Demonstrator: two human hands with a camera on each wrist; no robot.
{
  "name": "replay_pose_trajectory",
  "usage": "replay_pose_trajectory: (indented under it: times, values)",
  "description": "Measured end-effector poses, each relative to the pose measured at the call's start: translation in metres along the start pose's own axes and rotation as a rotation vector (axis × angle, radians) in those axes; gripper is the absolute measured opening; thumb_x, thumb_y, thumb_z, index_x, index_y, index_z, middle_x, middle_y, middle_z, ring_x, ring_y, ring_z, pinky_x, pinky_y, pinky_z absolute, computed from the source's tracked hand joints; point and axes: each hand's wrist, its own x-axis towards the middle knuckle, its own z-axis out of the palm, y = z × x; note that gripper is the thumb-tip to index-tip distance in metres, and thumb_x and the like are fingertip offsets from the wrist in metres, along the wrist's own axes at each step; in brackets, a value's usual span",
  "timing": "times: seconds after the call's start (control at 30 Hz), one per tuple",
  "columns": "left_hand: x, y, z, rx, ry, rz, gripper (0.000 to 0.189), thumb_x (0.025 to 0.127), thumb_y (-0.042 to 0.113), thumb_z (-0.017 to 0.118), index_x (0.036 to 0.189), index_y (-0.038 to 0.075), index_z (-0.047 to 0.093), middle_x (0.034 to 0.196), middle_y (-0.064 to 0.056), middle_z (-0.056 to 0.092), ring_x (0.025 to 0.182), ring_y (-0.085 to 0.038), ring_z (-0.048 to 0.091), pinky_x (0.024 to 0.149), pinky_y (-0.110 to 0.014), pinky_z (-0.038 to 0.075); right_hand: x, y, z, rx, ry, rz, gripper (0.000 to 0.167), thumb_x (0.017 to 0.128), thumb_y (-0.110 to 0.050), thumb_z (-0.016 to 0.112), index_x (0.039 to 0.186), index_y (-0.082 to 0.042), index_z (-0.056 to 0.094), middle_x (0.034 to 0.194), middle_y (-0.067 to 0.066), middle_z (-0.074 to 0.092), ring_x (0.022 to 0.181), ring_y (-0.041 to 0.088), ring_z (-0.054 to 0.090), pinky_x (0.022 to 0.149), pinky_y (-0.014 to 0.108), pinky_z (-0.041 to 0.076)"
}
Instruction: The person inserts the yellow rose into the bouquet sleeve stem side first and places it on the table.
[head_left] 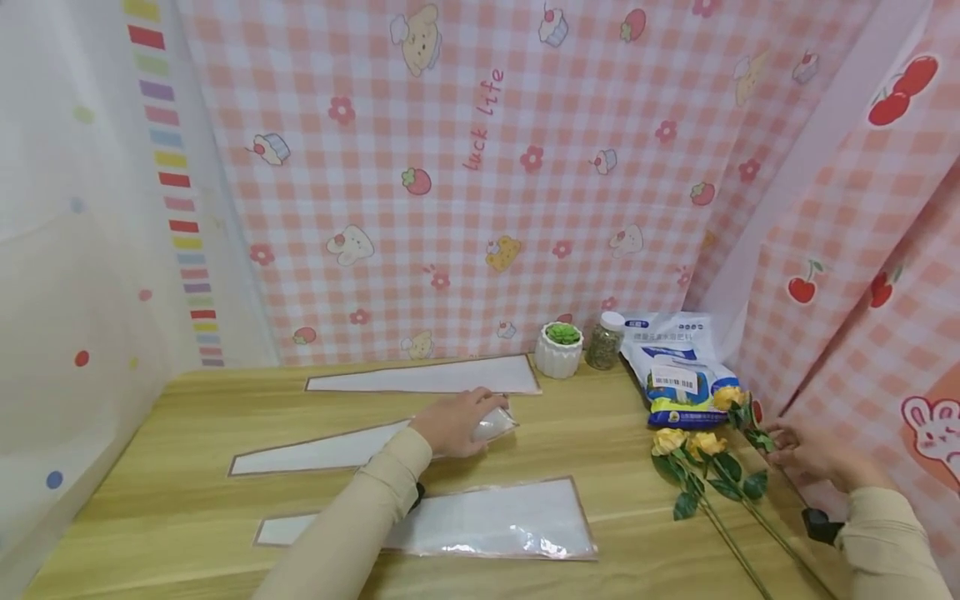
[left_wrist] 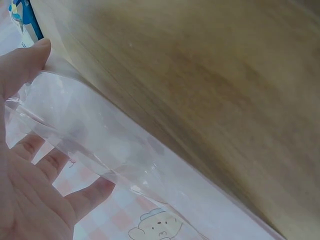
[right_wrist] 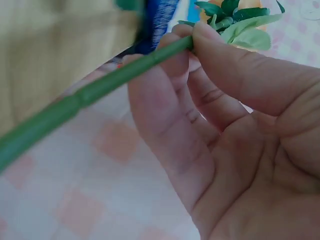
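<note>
While the right hand (head_left: 816, 454) pinches a rose (head_left: 728, 398) by its stem (right_wrist: 107, 86), the left hand (head_left: 459, 423) grips the middle plastic sleeve (head_left: 322, 452) by its lifted right end. Two roses (head_left: 669, 442) lie just left of the held one, on the table (head_left: 603, 442); dragged leftward, it could snag on them, and a loose grip might let the thin sleeve slip.

Left sleeve (head_left: 337, 525): long, pale beige, plain cloth; crosswise creases just behind the wrist, cuff fairly close-fitting. Right sleeve (head_left: 892, 537): same pale beige, puckered into soft folds near the cuff. Small blocky black device (head_left: 822, 527) at the right wrist. At the left wrist, a black sliver (head_left: 417, 497), mostly hidden. Left hand (head_left: 453, 425) and right hand (head_left: 817, 454) bare; palm lines, finger-joint creases distinct close up.
</note>
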Motion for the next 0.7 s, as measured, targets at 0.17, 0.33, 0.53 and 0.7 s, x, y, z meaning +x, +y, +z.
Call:
replay_pose_trajectory:
  times: [0.17, 0.33, 0.53, 0.7]
  values:
    - [0.001, -0.002, 0.0, 0.01, 0.009, 0.017, 0.074, 0.09, 0.036, 0.076, 0.153, 0.019, 0.042, 0.145, -0.011, 0.052, 0.116, -0.024, 0.062, 0.094, -0.038, 0.056, 0.005, -0.016, -0.007, 0.03, 0.007, -0.022, 0.053, 0.097, 0.009, 0.055, 0.138, 0.026, 0.027, 0.108, 0.031, 0.058, 0.095, 0.035, 0.065, 0.073, 0.044, 0.06]
    - [0.001, -0.001, -0.001, 0.002, 0.002, 0.018, 0.073, 0.091, 0.036, 0.075, 0.153, 0.019, 0.041, 0.145, -0.011, 0.051, 0.118, -0.025, 0.061, 0.096, -0.038, 0.055, 0.007, -0.029, -0.009, 0.052, 0.024, -0.015, 0.054, 0.1, 0.006, 0.051, 0.141, 0.025, 0.023, 0.118, 0.043, 0.051, 0.101, 0.042, 0.065, 0.075, 0.047, 0.061]
    - [0.001, 0.0, -0.002, 0.015, 0.01, 0.027, 0.072, 0.091, 0.035, 0.075, 0.152, 0.019, 0.042, 0.145, -0.011, 0.051, 0.118, -0.025, 0.062, 0.096, -0.039, 0.055, 0.009, -0.04, -0.011, 0.076, 0.079, -0.03, 0.053, 0.101, 0.006, 0.051, 0.143, 0.023, 0.023, 0.124, 0.048, 0.044, 0.097, 0.037, 0.066, 0.075, 0.049, 0.062]
    - [0.002, 0.001, 0.001, 0.025, 0.016, 0.033, 0.072, 0.091, 0.036, 0.075, 0.152, 0.02, 0.042, 0.144, -0.01, 0.052, 0.115, -0.024, 0.063, 0.093, -0.038, 0.056, 0.009, -0.046, -0.01, 0.076, 0.122, -0.036, 0.054, 0.101, 0.004, 0.051, 0.145, 0.021, 0.023, 0.125, 0.047, 0.044, 0.098, 0.035, 0.065, 0.074, 0.047, 0.062]
